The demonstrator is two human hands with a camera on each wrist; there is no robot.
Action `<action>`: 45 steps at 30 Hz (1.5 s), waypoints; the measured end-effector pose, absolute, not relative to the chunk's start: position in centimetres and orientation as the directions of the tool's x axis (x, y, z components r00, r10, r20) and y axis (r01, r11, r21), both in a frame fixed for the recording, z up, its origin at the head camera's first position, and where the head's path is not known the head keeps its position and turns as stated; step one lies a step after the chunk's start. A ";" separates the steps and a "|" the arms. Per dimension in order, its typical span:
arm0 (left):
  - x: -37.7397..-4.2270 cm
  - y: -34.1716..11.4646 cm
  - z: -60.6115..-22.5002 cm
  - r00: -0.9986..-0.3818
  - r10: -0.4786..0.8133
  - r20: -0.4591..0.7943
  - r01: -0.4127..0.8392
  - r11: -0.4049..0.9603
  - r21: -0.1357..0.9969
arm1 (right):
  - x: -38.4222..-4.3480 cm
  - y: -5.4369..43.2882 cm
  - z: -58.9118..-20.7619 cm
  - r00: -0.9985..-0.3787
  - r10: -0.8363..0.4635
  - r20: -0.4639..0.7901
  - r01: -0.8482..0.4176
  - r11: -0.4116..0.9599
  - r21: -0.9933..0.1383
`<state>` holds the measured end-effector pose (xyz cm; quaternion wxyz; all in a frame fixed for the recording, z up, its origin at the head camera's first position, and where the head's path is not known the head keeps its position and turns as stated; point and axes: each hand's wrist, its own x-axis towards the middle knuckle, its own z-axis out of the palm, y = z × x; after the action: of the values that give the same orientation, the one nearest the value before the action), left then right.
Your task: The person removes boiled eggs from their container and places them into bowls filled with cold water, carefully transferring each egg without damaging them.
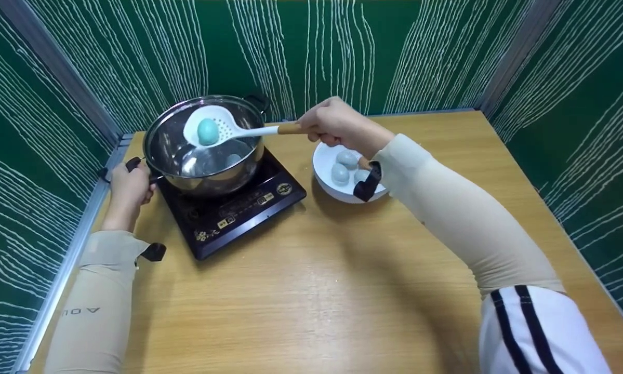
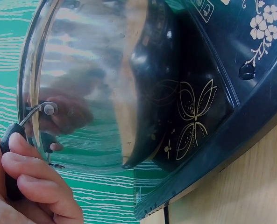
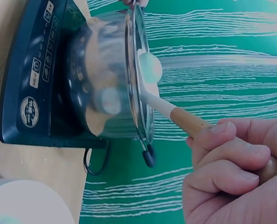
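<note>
My right hand (image 1: 337,122) grips the wooden handle (image 3: 189,122) of a white slotted spoon (image 1: 225,117). The spoon's head is over the open top of a steel pot (image 1: 212,184), and a blue-green egg (image 1: 208,132) rests in it. With curled fingers, my left hand (image 1: 129,187) holds the pot's black side handle (image 2: 11,161). A pale round shape (image 1: 233,159) shows inside the pot; I cannot tell whether it is an egg or a reflection. Below my right wrist, a white bowl (image 1: 324,187) contains pale eggs (image 1: 340,174), partly hidden by the wrist strap.
Under the pot is a black induction cooker (image 1: 238,213) with a cord (image 3: 94,170) at its back. All this stands on a wooden table (image 1: 301,291). Green panels with white lines (image 1: 337,57) rise behind the table and at both sides. The pot's far handle (image 1: 259,101) points toward the back panel.
</note>
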<state>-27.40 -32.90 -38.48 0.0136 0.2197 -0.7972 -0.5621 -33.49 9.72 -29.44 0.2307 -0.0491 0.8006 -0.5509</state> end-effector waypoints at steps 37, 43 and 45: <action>-27.3 -32.7 -38.4 -0.912 -0.352 -0.212 -0.304 0.229 0.925 | -32.2 18.8 -27.2 -0.930 -0.253 -0.265 0.157 0.379 -0.912; -27.2 -32.8 -38.5 -0.909 -0.355 -0.218 -0.317 0.250 0.915 | -32.0 20.2 -27.2 -0.934 -0.234 -0.271 0.168 0.380 -0.910; -27.2 -32.8 -38.5 -0.908 -0.351 -0.227 -0.326 0.252 0.911 | -31.9 20.6 -27.2 -0.937 -0.219 -0.273 0.176 0.378 -0.909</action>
<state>-27.16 -32.76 -38.54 0.0113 0.2139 -0.7911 -0.5729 -31.93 20.63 -27.15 0.1773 -0.0134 0.8110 -0.5573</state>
